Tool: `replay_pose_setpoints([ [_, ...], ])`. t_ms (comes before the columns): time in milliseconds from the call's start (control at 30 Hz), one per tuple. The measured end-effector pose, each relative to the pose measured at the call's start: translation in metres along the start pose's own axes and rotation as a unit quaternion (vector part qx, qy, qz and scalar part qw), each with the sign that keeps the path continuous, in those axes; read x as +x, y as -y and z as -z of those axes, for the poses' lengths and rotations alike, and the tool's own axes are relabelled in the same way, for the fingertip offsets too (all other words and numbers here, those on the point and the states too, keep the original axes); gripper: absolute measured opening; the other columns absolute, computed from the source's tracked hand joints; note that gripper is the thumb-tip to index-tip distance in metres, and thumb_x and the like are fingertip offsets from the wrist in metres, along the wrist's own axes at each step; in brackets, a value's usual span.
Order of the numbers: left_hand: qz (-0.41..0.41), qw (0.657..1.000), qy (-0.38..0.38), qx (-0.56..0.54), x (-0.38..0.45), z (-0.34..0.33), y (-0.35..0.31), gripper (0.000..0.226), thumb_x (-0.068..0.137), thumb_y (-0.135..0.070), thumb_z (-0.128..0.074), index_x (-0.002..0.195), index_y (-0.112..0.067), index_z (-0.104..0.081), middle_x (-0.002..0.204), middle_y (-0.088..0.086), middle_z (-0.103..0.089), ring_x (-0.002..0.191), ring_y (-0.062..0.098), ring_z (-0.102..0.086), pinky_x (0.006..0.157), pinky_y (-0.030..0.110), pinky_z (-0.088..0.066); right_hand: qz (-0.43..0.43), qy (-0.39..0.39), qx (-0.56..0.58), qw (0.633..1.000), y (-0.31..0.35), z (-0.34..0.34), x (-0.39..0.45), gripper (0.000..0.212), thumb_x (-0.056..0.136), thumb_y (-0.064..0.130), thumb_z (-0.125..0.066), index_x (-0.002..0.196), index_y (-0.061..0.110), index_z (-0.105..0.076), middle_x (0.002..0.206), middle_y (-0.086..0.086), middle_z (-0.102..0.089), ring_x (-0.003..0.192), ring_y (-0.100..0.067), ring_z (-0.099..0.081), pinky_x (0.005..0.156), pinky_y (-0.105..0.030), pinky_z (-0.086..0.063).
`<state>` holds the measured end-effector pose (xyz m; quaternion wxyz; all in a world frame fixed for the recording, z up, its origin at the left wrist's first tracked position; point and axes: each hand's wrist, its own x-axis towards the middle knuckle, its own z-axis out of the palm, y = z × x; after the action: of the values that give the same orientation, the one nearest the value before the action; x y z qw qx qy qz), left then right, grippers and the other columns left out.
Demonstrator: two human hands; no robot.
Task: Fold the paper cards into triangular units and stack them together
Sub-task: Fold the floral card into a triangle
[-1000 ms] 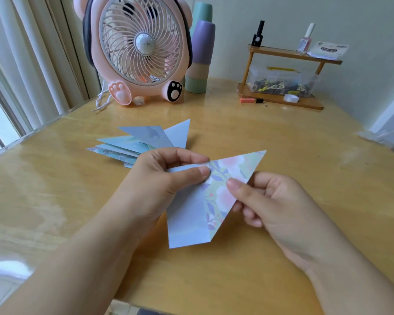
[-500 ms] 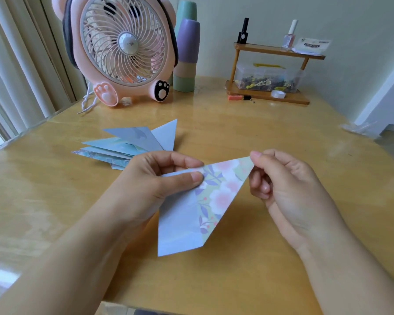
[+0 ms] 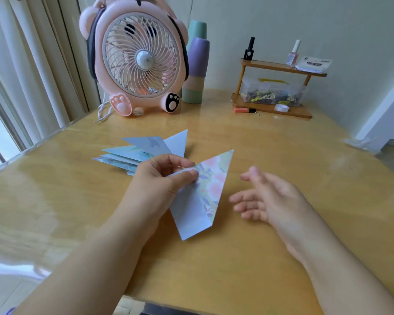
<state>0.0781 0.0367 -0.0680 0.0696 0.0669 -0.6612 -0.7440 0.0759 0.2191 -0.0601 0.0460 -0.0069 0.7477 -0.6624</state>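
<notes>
- While the left hand (image 3: 159,185) pinches the folded paper card (image 3: 203,196) between thumb and curled fingers, that card hangs just above the wooden table (image 3: 271,258), in front of the pink fan (image 3: 139,60); its floral side faces up along the right edge, its pale blue side shows lower down, one point aims away toward the fan side and the other toward the person
- To the right of the card, the right hand (image 3: 266,196) floats apart from it with fingers spread and loosely straight, holding nothing; it is blurred, so finer detail of the fingers cannot be told
- Between the fan and the left hand, a pile of folded triangular units (image 3: 146,151) lies on the table, fanned out with pale blue points sticking up and to the left; the left hand hides the near edge of the pile, and whether hand and pile touch cannot be told
- Right of the fan, touching or nearly touching its rim, stands a stack of pastel cups (image 3: 196,71); further right of the fan sits a small wooden shelf (image 3: 280,87) carrying two small bottles, a packet and a clear box of small items
- Left of the fan, pale curtains (image 3: 32,64) hang beside a window
</notes>
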Motion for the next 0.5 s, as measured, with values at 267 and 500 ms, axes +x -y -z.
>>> replay_pose_setpoints([
  [267,-0.017,0.999,-0.008,-0.028,-0.020,0.000,-0.013,0.017,0.074,-0.011,-0.079,0.088,-0.017,-0.074,0.071,0.005,-0.061,0.071,0.015,-0.055,0.069,0.028,-0.039,0.094,0.001,-0.081,0.992,0.008,-0.009,-0.011,0.019,0.089,0.018,-0.059,0.073,0.010,-0.064,0.054,0.005,-0.063,0.048,-0.005,-0.050,0.051,-0.018,-0.038],
  [500,0.055,0.996,0.047,0.053,-0.060,0.011,-0.005,0.038,0.076,0.004,-0.066,0.099,-0.026,-0.062,0.052,0.003,-0.057,0.050,0.018,-0.053,0.057,0.030,-0.050,0.065,0.041,-0.155,0.985,0.002,0.002,-0.030,0.016,0.085,0.023,-0.066,0.074,0.012,-0.067,0.053,0.013,-0.062,0.050,0.001,-0.047,0.051,-0.011,-0.034],
])
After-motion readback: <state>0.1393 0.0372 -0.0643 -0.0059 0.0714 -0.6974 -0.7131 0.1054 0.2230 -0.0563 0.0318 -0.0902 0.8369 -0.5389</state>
